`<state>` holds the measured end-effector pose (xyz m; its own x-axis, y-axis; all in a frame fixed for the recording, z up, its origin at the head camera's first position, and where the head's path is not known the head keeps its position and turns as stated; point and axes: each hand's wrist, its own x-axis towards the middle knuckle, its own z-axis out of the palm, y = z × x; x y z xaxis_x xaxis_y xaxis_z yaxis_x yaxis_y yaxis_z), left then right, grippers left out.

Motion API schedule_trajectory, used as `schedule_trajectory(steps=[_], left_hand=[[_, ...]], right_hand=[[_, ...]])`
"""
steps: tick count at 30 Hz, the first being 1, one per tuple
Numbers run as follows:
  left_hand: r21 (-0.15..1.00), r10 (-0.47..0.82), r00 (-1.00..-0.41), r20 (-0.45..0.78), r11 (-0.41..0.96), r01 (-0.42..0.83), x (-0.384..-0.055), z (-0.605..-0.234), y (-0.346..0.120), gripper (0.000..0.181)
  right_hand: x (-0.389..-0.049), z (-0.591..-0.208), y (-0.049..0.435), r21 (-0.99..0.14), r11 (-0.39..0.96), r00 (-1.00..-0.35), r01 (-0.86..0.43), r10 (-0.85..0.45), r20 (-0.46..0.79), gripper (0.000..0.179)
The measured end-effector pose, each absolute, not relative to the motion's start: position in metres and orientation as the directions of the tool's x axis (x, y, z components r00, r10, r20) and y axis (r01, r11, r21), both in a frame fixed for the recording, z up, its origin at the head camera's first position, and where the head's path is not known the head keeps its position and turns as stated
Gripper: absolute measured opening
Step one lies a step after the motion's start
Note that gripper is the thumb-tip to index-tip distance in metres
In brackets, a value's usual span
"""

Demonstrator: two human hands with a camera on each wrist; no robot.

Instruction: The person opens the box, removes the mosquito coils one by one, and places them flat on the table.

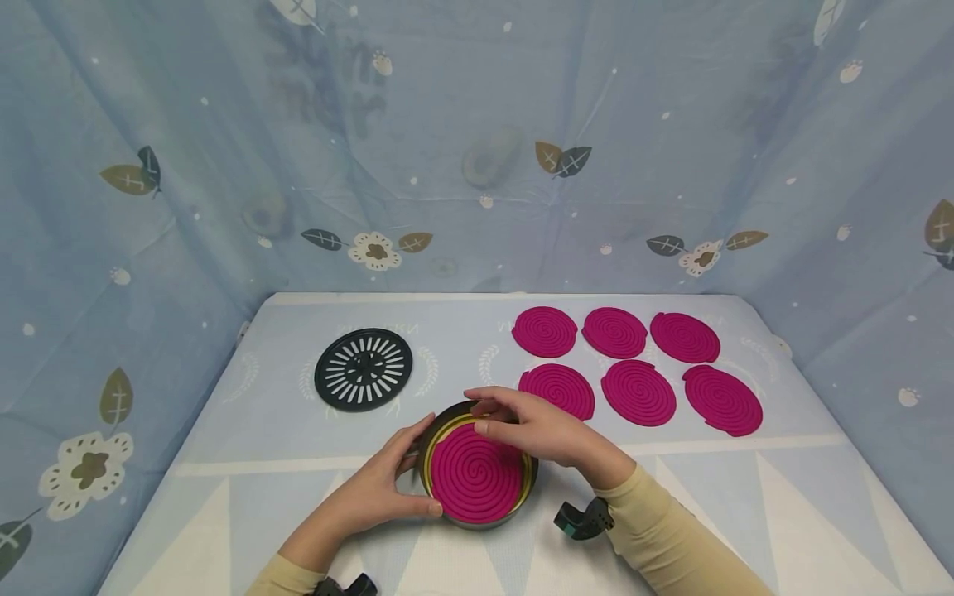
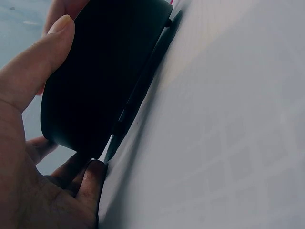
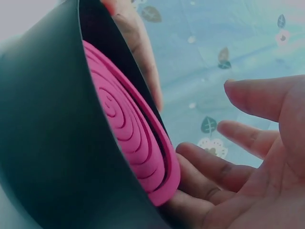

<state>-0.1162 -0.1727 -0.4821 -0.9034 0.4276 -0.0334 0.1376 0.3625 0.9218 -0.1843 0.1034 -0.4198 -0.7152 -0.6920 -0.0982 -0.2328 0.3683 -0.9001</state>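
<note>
A round dark tin (image 1: 469,525) with a gold inner rim stands near the table's front middle. Inside it a magenta mosquito coil (image 1: 477,472) lies on top; anything under it is hidden. My left hand (image 1: 380,492) grips the tin's left side, thumb toward the front and fingers round the far side. Over the tin's far right rim reaches my right hand (image 1: 532,426). In the right wrist view its thumb stands away from the tin, and its fingers (image 3: 209,171) are at the edge of the coil (image 3: 131,129), not pinching it.
A black slotted lid (image 1: 363,369) lies at the back left. Several more magenta coils lie flat in two rows at the back right, one (image 1: 557,389) partly behind my right hand. Blue patterned cloth (image 1: 477,165) hangs round the table's back and sides.
</note>
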Motion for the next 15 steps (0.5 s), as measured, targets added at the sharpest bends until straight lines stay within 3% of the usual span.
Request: schedule_trajectory(steps=[15], left_hand=[[0.927, 0.424, -0.904, -0.055, 0.359, 0.112, -0.117, -0.480, -0.172, 0.115]], right_hand=[[-0.188, -0.425, 0.115, -0.950, 0.298, -0.727, -0.089, -0.672, -0.143, 0.047]])
